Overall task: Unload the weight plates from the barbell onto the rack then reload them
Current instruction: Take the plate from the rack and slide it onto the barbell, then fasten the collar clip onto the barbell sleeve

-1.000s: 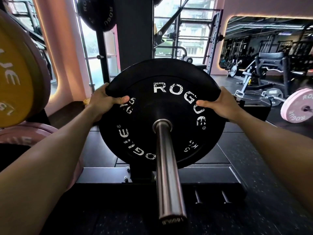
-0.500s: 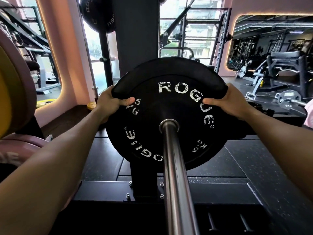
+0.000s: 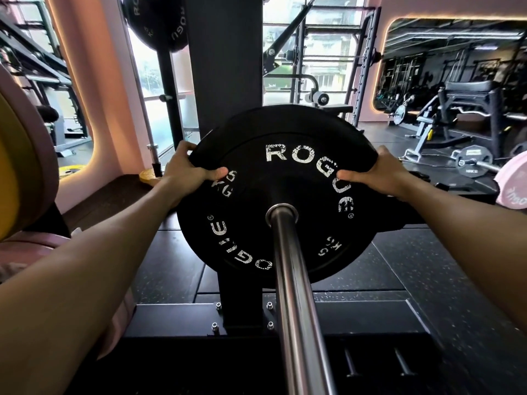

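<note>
Black ROGUE bumper plate (image 3: 273,195) sits upright on the barbell sleeve (image 3: 296,303), bar end running from plate hub down toward the camera, long bare stretch of sleeve in front of the plate. Left hand (image 3: 186,173) grips the plate's upper-left rim, fingers wrapped over the edge, thumb lying across the face near the "KG" print. Right hand (image 3: 382,175) grips the upper-right rim the same way, thumb pointing in at the "ROGUE" lettering. Both arms stretched out either side of the bar. Black rack upright (image 3: 225,67) stands just behind the plate, its bolted foot (image 3: 242,315) on the dark platform below, left of the sleeve. Another black plate (image 3: 155,21) hangs high on the rack, upper left. Yellow plate (image 3: 11,181) with pink plates crowds the left edge, close to the left forearm. Pink plate (image 3: 513,186) at far right edge, just beyond the right wrist. Dark rubber floor (image 3: 413,269) open to the right of the bar; two short pegs (image 3: 376,363) stick up from the base at lower right
</note>
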`<state>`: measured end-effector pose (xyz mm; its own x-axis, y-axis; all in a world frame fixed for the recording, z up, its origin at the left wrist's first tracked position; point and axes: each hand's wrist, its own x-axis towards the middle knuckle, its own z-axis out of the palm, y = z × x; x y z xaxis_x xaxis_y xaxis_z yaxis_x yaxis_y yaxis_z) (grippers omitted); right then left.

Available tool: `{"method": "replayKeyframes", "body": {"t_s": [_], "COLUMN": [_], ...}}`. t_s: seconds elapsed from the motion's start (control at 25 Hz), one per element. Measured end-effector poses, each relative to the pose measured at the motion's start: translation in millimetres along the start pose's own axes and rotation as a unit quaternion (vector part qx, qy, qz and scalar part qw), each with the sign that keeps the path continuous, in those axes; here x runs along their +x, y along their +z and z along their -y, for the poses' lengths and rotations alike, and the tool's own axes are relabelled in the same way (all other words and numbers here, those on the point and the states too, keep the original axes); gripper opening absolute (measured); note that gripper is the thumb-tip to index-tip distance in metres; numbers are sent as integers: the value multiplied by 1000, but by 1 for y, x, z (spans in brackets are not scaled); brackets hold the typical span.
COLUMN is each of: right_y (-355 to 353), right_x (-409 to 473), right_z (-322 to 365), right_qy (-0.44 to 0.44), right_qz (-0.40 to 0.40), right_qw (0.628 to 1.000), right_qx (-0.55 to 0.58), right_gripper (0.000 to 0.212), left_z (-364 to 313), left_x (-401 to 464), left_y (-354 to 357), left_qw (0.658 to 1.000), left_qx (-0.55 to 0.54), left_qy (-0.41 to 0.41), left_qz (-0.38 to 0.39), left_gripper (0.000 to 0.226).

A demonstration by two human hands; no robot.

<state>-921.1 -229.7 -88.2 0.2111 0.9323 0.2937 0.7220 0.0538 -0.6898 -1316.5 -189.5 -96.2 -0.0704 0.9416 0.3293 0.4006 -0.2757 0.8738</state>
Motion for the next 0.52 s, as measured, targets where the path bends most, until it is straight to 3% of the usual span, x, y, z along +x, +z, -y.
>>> {"method": "replayKeyframes", "body": {"t_s": [0.16, 0.4, 0.52], "right_y": [-32, -107, -144], "right_x": [-8, 16, 36], "right_z": [10, 2, -21], "right_qy": [36, 27, 33], "right_qz": [42, -38, -49], "right_qw": [998, 998, 998], "right_qx": [32, 48, 30], "right_gripper": [104, 68, 62], "left_z": [-59, -178, -219], "left_x": [13, 49, 63], "left_y": [6, 65, 116], "left_qw": [997, 962, 945], "left_qx": [-1, 172, 207], "left_qy": [68, 159, 178], "left_qz": [25, 137, 179], "left_gripper": [47, 61, 66]}}
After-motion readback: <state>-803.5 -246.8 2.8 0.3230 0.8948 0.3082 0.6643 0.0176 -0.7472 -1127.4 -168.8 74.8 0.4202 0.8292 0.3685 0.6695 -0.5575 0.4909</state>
